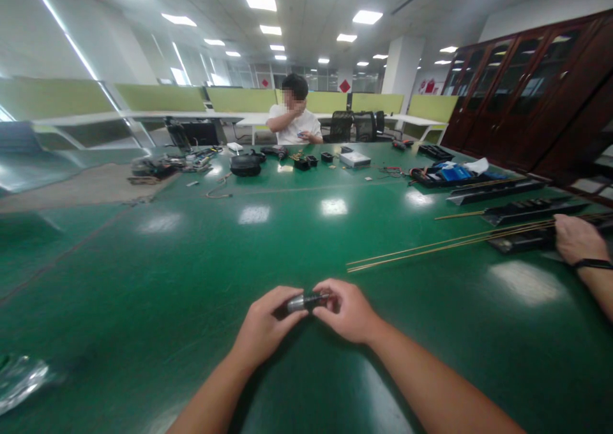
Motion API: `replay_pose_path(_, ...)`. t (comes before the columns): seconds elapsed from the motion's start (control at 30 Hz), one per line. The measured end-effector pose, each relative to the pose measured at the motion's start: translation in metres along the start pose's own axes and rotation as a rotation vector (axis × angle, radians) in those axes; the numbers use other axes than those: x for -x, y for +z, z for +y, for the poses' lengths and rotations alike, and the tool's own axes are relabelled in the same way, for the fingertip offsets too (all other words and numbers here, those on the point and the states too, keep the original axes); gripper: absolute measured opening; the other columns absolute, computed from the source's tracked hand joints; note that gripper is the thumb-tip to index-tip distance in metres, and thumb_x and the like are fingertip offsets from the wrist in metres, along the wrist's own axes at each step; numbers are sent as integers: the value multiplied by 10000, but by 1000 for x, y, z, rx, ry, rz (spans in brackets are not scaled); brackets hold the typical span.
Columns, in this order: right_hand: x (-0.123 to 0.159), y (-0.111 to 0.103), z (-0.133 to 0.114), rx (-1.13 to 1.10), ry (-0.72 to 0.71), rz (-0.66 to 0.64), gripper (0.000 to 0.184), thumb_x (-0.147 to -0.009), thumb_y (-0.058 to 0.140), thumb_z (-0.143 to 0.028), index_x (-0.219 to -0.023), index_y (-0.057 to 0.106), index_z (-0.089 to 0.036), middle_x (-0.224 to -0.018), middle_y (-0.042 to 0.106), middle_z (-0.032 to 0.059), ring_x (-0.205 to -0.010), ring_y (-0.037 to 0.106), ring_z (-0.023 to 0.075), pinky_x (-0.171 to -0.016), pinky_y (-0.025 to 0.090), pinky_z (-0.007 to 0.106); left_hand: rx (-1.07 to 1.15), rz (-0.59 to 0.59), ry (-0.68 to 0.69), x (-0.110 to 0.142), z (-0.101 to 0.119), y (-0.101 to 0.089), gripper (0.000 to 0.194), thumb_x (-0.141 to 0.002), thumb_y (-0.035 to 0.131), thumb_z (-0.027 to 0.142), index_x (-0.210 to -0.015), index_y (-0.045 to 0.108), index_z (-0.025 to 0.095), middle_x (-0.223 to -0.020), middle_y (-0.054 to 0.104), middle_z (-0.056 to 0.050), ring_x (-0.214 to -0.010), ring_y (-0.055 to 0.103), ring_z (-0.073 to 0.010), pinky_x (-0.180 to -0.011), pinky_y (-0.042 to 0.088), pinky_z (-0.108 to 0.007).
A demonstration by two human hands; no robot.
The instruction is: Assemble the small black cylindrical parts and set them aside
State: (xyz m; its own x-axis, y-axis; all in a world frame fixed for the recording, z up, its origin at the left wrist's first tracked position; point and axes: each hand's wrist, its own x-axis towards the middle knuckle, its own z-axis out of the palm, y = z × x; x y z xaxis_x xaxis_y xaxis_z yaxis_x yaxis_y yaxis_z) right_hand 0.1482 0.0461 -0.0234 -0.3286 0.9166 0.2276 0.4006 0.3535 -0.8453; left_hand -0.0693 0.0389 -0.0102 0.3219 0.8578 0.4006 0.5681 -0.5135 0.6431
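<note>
Here's the cylinder (297,303), silver at one end and black at the other, held low and centre over the green table (201,255). The left hand (265,325) has the silver end pinched between thumb and fingers; the right hand (352,313) grips the black end, fingers curled in, a coppery bit showing at the fingertips. Out to the right, thin golden rods (407,253) stretch across, and another person's hand (578,239), dark band on the wrist, rests at their far end, by the black trays. Across the table sits a person (313,124) in white, behind a black pouch (245,164) and a white box (355,159).
</note>
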Motion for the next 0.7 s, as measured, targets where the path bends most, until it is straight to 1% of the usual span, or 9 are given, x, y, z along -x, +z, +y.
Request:
replay_pose_path(0.1, 0, 0, -2, 40, -56, -2, 280, -786, 695, -246, -1066, 679, -237, -825, 672, -2, -663, 589, 142, -638, 456, 249, 5, -8, 8, 0, -1, 1, 253, -847, 696, 374, -1059, 685, 237, -1002, 704, -49, -917, 661, -192, -827, 535, -292)
replay_pose_path(0.2, 1, -1, -3, 69, -107, 2, 211, -829, 671, -252, -1038, 702, -239, -862, 680, 8, -730, 602, 152, -679, 452, 255, 9, -38, 10, 1, -1, 1, 253, -859, 682, 372, -1073, 677, 236, -1010, 700, -53, -927, 656, -192, -833, 531, -292)
replay_pose_path(0.37, 0, -2, -4, 95, -131, -15, 184, -835, 678, -259, -1012, 725, -237, -909, 699, 24, -814, 629, 172, -741, 458, 267, 18, -67, 9, 3, 1, 2, 249, -873, 664, 369, -1079, 673, 229, -1014, 695, -63, -934, 648, -197, -837, 526, -302)
replay_pose_path(0.5, -1, -3, -3, 98, -122, -20, 167, -822, 691, -251, -980, 740, -230, -896, 703, 24, -810, 633, 171, -735, 459, 265, 16, -83, 6, 2, 3, 3, 236, -869, 673, 353, -1076, 673, 239, -1014, 694, -49, -939, 644, -187, -837, 517, -288)
replay_pose_path(0.6, -2, -3, -3, 86, -91, -20, 140, -820, 691, -247, -947, 744, -224, -868, 704, 21, -777, 629, 165, -708, 457, 260, 8, -74, -10, 2, 3, 4, 228, -865, 679, 342, -1071, 675, 245, -1003, 696, -38, -925, 644, -180, -832, 513, -279)
replay_pose_path(0.7, -4, -3, -4, 60, -62, -22, 124, -817, 692, -243, -927, 745, -217, -874, 712, 23, -780, 634, 164, -713, 460, 257, 9, -66, -20, 2, 1, 5, 230, -860, 687, 335, -1076, 673, 258, -1008, 695, -24, -927, 643, -174, -833, 509, -274)
